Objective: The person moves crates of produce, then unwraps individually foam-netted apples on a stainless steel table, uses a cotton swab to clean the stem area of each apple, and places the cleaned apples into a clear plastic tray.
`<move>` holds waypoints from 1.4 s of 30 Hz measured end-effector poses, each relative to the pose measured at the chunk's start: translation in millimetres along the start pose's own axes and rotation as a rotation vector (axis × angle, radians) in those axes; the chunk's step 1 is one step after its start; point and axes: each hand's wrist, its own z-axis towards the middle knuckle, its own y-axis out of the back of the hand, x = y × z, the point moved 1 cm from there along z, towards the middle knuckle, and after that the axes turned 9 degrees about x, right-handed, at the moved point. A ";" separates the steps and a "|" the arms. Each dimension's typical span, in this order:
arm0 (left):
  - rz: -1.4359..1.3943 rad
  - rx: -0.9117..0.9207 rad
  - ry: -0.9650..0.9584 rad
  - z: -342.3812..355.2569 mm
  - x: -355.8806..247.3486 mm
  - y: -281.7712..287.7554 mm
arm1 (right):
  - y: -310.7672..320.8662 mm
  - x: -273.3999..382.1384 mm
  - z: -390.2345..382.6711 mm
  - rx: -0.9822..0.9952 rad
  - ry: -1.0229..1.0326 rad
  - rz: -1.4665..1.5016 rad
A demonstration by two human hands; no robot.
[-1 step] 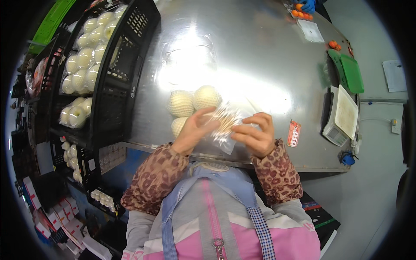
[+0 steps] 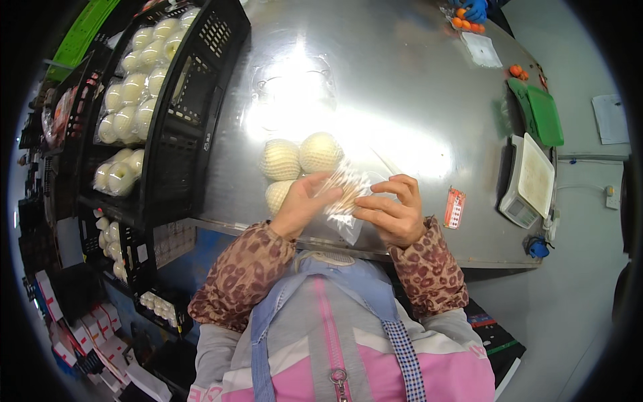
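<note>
A crinkled clear plastic bag (image 2: 347, 226) is between my two hands, above the near edge of the metal table. My left hand (image 2: 300, 204) pinches its left side with thumb and fingers. On its right side, the bent fingers of my right hand (image 2: 396, 213) grip the plastic. Thin tan streaks show in the bag's middle; I cannot tell what they are. Three round pieces in pale foam netting lie by my left hand: one at the left (image 2: 280, 159), one farther right (image 2: 321, 153), and a nearer one (image 2: 278, 195) partly hidden by the hand.
Black crates (image 2: 175, 127) at the left hold wrapped packs of netted fruit (image 2: 124, 104). A white scale (image 2: 527, 181) and a green tray (image 2: 544, 115) stand at the right. A red-and-white card (image 2: 455, 208) lies nearby. A co-worker's blue-gloved hand (image 2: 475, 10) is beside oranges (image 2: 469, 25).
The bag has shifted slightly down and its creases have changed. My right fingers have moved a little to the left along it. Both hands keep hold of the bag.
</note>
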 end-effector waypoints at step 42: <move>0.691 -0.044 0.171 16.7 93.9 -93.8 | -11.7 11.2 -97.2 0.180 -0.269 0.173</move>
